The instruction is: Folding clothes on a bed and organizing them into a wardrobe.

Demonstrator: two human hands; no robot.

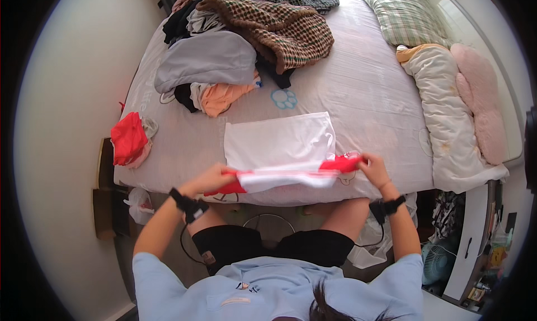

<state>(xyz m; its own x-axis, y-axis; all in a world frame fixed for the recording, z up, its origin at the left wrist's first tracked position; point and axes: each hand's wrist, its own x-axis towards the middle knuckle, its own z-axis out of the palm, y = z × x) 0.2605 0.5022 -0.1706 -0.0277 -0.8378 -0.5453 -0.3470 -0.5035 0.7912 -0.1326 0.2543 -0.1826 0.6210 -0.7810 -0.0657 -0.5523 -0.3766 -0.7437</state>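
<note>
A white shirt with red sleeves [279,140] lies on the bed before me, its white body flat and its near end lifted and blurred. My left hand [216,178] pinches the red cloth at the near left. At the right, my right hand [373,166] grips the other red sleeve, which bears a white print. The cloth stretches between both hands, close to the front edge of the mattress. Black bands with cables are strapped on both wrists.
A heap of clothes with a grey garment [205,61] and a checked brown-trimmed garment [289,31] lies at the far left. Red folded cloth [128,138] sits at the left edge. A rolled quilt [440,111], pink plush [482,103] and plaid pillow [407,15] line the right.
</note>
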